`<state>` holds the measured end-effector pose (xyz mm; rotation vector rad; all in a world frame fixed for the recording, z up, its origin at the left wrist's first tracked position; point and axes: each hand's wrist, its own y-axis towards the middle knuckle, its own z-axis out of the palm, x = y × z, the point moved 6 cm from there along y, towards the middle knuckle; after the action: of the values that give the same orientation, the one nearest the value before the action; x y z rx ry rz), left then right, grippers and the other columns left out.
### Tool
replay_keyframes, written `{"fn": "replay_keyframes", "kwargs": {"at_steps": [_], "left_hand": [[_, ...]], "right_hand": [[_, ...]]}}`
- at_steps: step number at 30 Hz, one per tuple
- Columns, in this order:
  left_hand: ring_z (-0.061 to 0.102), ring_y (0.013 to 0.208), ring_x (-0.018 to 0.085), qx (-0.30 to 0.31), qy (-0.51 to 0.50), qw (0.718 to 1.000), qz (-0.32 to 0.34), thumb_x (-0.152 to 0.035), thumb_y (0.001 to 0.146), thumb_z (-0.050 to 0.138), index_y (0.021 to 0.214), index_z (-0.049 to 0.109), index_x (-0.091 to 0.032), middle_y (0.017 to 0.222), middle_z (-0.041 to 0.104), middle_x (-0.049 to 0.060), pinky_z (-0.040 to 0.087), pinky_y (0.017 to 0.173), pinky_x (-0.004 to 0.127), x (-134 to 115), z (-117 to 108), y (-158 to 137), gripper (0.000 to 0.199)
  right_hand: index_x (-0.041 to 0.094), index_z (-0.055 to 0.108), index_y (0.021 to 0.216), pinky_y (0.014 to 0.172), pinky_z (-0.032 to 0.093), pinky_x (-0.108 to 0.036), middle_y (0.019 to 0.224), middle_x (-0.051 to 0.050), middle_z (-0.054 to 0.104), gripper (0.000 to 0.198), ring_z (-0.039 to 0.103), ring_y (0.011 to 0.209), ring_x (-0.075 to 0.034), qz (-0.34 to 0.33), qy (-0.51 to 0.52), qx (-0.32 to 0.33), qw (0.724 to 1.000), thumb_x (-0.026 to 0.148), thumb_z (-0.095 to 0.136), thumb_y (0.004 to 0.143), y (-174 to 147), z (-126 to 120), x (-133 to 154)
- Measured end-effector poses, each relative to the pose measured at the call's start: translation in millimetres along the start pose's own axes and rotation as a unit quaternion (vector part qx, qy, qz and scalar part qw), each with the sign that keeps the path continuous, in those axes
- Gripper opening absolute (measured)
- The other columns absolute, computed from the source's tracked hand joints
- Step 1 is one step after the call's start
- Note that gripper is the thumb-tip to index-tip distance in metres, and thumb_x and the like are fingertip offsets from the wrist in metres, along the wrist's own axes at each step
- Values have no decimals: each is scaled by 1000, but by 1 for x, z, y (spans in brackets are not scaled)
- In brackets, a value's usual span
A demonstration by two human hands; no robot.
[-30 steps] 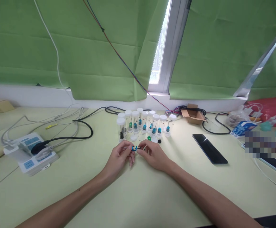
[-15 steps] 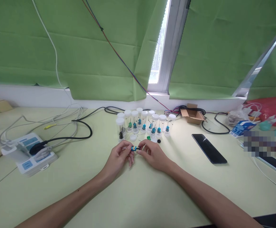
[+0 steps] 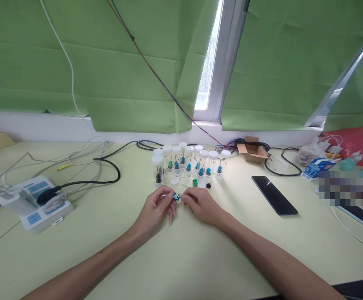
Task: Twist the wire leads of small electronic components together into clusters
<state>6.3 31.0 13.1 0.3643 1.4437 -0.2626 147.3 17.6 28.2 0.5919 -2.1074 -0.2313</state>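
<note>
My left hand (image 3: pixel 158 206) pinches a small bright-blue plastic part (image 3: pixel 175 197) between thumb and fingers. A thin metal rod pokes out on the left side of that hand. My right hand (image 3: pixel 200 204) is closed in a pinch at the part's right end; its fingertips hide whatever lies between them. Just beyond the hands are a small green piece (image 3: pixel 195 182), a round black piece (image 3: pixel 208 186) and a loose white cap (image 3: pixel 174 181). Behind these stand several clear white-capped vials, one with a black piece inside (image 3: pixel 158 178), others with blue or green ones.
A dark phone (image 3: pixel 274 195) lies to the right, with an open cardboard box (image 3: pixel 252 151) behind it. At the left sits a white power strip (image 3: pixel 41 204) with cables. Black cords run along the wall, and a blue-and-white packet (image 3: pixel 319 167) is far right.
The black piece seen at my right fingertips is now out of sight, and those fingers have closed in near the blue part. My left hand has barely moved.
</note>
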Motion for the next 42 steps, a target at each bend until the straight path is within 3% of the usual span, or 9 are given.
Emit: {"fn": "replay_keyframes", "kwargs": {"at_steps": [7, 13, 18, 42], "left_hand": [[56, 52, 13, 2, 5, 1000, -1, -43, 87, 61, 85, 54, -18, 65, 58, -1, 47, 46, 25, 1, 0, -1, 26], [57, 52, 13, -8, -6, 1000, -8, -44, 85, 64, 85, 55, -18, 64, 59, -1, 47, 47, 25, 2, -1, 0, 27], [57, 52, 13, -15, -27, 999, -11, -42, 84, 65, 86, 56, -18, 63, 60, 0, 47, 47, 25, 4, -3, 1, 26], [57, 52, 13, -15, -17, 1000, -9, -43, 85, 64, 85, 56, -19, 63, 60, -1, 47, 47, 25, 3, -4, 1, 25]], "right_hand": [[19, 51, 67, 63, 38, -24, 64, 3, 57, 34, 52, 62, -11, 3, 8, 8, 1000, 28, 44, 99, 1, 1, -1], [20, 60, 96, 61, 41, -24, 78, 0, 63, 15, 54, 66, -12, 9, 28, -5, 1000, 33, 55, 94, -1, 1, -3], [21, 56, 103, 62, 45, -25, 92, -2, 64, 19, 54, 64, -11, -7, 50, -7, 999, 28, 63, 86, -3, 2, -4], [20, 60, 94, 61, 43, -25, 82, -1, 63, 7, 54, 66, -13, -6, 32, -14, 999, 26, 60, 89, -1, 0, -4]]}}
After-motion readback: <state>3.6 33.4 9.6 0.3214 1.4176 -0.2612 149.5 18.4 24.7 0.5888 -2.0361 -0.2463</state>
